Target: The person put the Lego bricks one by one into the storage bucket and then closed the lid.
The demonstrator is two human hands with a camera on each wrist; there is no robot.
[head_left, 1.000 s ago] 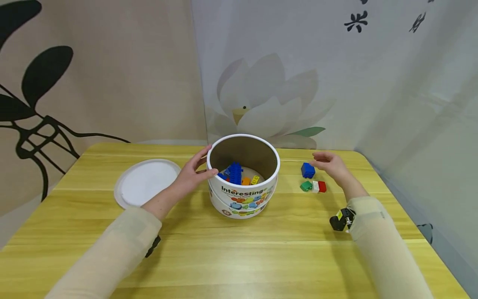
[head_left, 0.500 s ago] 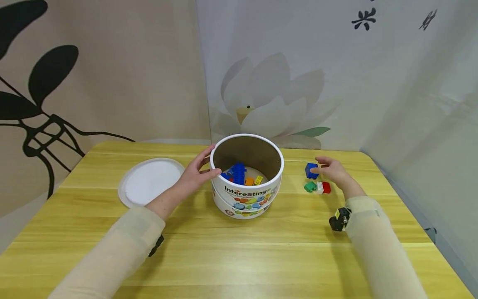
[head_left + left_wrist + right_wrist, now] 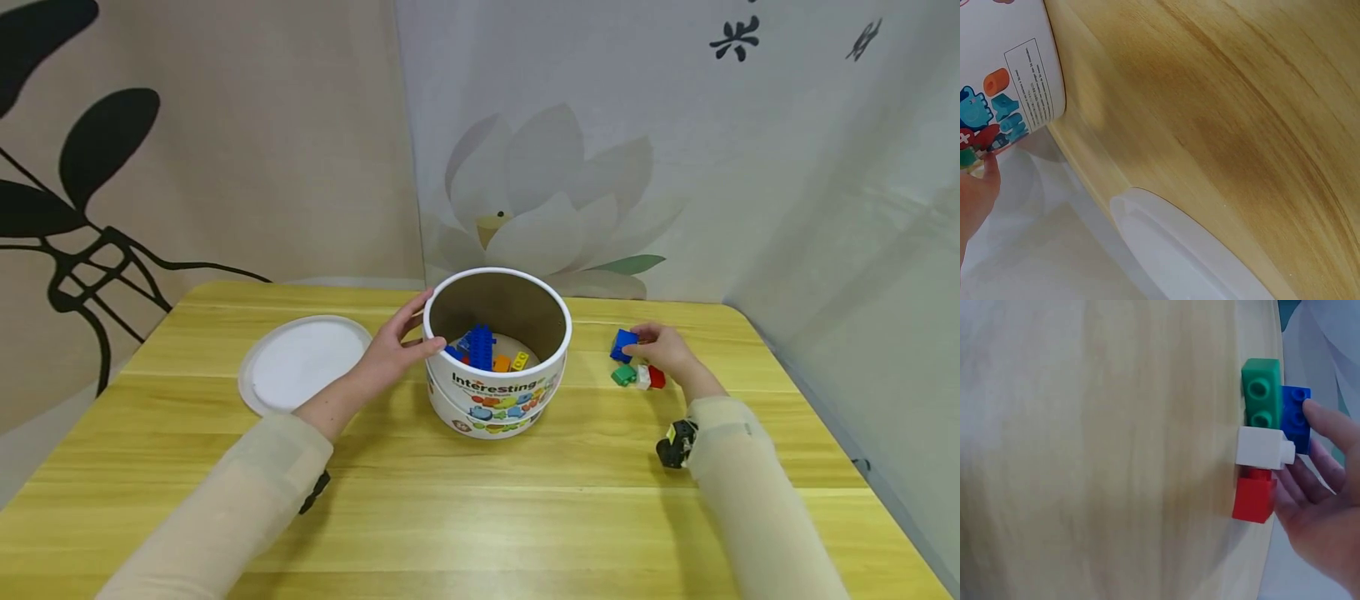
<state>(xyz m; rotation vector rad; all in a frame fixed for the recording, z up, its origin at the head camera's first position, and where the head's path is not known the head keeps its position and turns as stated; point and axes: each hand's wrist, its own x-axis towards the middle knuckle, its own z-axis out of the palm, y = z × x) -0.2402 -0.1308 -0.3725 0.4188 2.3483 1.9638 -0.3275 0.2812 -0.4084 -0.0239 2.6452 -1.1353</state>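
My left hand [image 3: 390, 346] holds the left side of a round white bucket [image 3: 495, 392], fingers and thumb spread at its rim. Inside it lie a dark-blue studded piece [image 3: 481, 348], an orange block [image 3: 502, 363] and a yellow block [image 3: 520, 361]. At the right, my right hand [image 3: 667, 350] pinches a blue building block [image 3: 622, 343] between thumb and fingers. In the right wrist view, a green block [image 3: 1261, 392], a white block [image 3: 1261, 448] and a red block [image 3: 1254, 499] stand in a row beside the fingers and partly cover the blue block [image 3: 1295, 419].
A round white lid [image 3: 303, 362] lies on the wooden table [image 3: 465, 517] left of the bucket. Behind the table's far edge hangs a printed cloth [image 3: 540, 183] with a lotus. The table's right edge runs beyond my right forearm.
My right hand has come down to the blue block and its fingers have closed on it; the block now sits slightly tilted. The left hand stays at the bucket. The head view shifted slightly.
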